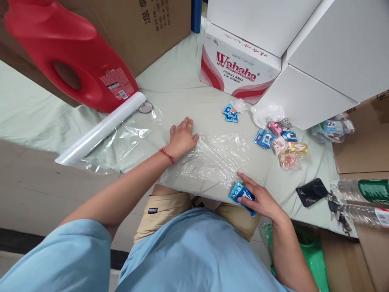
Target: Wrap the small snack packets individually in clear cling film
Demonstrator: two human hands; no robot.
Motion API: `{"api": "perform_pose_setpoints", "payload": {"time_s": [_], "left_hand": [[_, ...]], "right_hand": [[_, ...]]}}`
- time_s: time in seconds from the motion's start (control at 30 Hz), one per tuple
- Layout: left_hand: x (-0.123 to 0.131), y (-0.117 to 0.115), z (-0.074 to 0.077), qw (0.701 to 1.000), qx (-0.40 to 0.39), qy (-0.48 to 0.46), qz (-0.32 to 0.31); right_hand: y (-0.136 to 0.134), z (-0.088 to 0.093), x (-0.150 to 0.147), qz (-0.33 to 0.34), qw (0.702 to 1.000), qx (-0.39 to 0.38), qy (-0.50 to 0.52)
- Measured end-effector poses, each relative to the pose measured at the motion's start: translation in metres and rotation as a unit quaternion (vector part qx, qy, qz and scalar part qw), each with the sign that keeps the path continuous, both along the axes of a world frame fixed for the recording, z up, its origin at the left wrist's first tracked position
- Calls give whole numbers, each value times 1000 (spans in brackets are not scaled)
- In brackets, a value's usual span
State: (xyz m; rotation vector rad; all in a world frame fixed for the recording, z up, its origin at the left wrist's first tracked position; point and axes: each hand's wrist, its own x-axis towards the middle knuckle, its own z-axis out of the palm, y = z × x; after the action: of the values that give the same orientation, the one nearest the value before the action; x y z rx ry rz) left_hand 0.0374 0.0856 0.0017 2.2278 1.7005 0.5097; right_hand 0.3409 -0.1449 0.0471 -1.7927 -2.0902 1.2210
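Note:
A crinkled sheet of clear plastic film (212, 162) lies on the pale green cloth at the table's front. My left hand (183, 140) rests flat at its upper left corner, fingers spread and holding nothing. At the sheet's lower right, my right hand (261, 198) grips a blue snack packet (238, 192) between thumb and fingers, by the table edge. The right index finger stretches out over the film. Left of my left hand is a white roll of plastic film (103, 129), with loose film beside it.
A large red jug (91, 52) leans behind the roll. A Wahaha carton (237, 67) and white boxes (328, 52) stand at the back. Small blue packets (231, 112), several wrapped snacks (288, 146), a black phone (312, 192), keys (334, 207) and plastic bottles (361, 190) lie rightward.

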Motion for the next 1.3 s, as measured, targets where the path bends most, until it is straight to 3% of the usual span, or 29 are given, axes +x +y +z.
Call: {"api": "perform_pose_setpoints", "payload": {"time_s": [0.07, 0.13, 0.17, 0.23, 0.3, 0.33, 0.4, 0.47, 0.53, 0.6, 0.73, 0.83, 1.0, 1.13, 1.3], "left_hand": [[-6, 4, 1, 998, 49, -18, 42], [-11, -8, 2, 987, 147, -55, 25], [-13, -18, 2, 979, 191, -68, -16], [-13, -43, 1, 957, 227, -61, -167], [-9, -62, -1, 927, 196, -28, -318], [-6, -67, -3, 919, 170, -13, -355], [1, -65, -7, 938, 119, 4, -326], [5, -51, -8, 977, 68, 7, -200], [6, -33, -5, 996, 18, 9, -86], [5, -22, 1, 999, -12, 16, -40], [-4, -34, 8, 995, 6, 42, -89], [-13, -56, 2, 988, 5, 77, -131], [-18, -72, -11, 987, 4, 100, -124], [-15, -72, -13, 989, 24, 86, -118], [-15, -74, -9, 990, 44, 60, -116]], "right_hand": [[0, -1, 0, 0, 1000, 2, -5], [0, -1, 1, 4, 1000, 7, -5], [0, -2, 1, 6, 1000, 11, -3], [1, -2, 2, 8, 1000, 16, 0], [2, -2, 2, 8, 1000, 15, 0], [2, -1, 2, 9, 1000, 13, -1], [2, 0, 2, 9, 1000, 11, -3], [0, 0, 1, 8, 1000, 13, -2], [-1, -1, 1, 7, 1000, 20, 1], [-2, -3, 1, 5, 1000, 26, 6], [-5, -1, 3, 1, 999, 32, 33], [-3, 13, 10, -4, 995, 50, 87], [32, 39, 18, -92, 983, 121, 103], [89, 29, -6, -98, 989, 109, 27], [144, 3, -59, 8, 990, 137, -29]]}}
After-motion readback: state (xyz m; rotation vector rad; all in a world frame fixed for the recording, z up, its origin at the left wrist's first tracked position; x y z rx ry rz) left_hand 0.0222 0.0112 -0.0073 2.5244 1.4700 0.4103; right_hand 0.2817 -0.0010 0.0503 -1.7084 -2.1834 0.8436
